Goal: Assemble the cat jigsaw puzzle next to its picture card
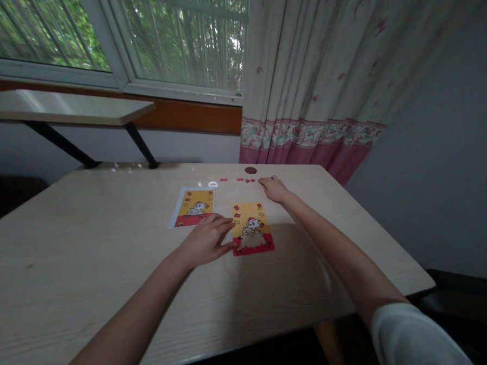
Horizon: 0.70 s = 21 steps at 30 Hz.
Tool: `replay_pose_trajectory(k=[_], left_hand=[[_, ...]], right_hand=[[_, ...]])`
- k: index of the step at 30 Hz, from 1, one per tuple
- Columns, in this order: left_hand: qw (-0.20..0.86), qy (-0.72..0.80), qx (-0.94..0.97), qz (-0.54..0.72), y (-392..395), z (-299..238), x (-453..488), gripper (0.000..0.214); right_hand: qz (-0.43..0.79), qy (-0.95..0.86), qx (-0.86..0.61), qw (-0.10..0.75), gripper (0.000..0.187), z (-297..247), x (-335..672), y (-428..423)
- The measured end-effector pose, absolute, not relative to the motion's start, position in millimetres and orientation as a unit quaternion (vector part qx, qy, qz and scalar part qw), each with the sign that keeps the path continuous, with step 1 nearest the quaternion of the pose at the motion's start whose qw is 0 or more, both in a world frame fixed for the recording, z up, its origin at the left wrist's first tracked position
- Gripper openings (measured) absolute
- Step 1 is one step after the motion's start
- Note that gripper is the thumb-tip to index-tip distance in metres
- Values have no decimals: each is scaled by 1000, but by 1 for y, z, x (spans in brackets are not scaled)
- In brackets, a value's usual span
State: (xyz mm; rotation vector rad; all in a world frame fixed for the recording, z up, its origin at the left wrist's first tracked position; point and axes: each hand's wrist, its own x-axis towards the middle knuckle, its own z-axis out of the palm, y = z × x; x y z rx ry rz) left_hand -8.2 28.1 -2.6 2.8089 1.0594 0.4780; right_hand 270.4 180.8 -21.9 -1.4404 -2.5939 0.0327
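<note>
A jigsaw puzzle (251,213) with a white cartoon animal on yellow and red lies on the table; a gap in its lower middle shows bare wood. My left hand (205,240) rests flat at its left edge, thumb and fingers apart. Under the far side of that hand, a printed picture card (199,198) with the same design is partly covered. My right hand (274,189) is at the right end of a row of small red puzzle pieces (240,179), fingertips drawn together against the tabletop. What lies under those fingertips is hidden.
The pale wooden table (88,256) has a round cable hole (250,170) near its back edge. A raised shelf (60,107) on dark legs stands at the back left. Behind are a window (179,44) and a floral curtain (304,92).
</note>
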Motion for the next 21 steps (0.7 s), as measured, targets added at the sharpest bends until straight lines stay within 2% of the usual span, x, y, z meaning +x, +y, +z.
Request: replay_pose_trajectory(k=[7,12,16,21], left_hand=[[48,351,922,158,27,0,-7,42],[45,350,923,153,28,-1,-7,43],[48,351,922,156,29,-4,-8,43],[50,348,921,167,30,-8,-9,44]], right_hand=[[10,-845,-519,127,35,-27,281,156],[34,-814,-553,177,38,-30,293,146],[39,-788,-592,166,44,-30,299,147],[36,-776,-612,147,42,-28,297,152]])
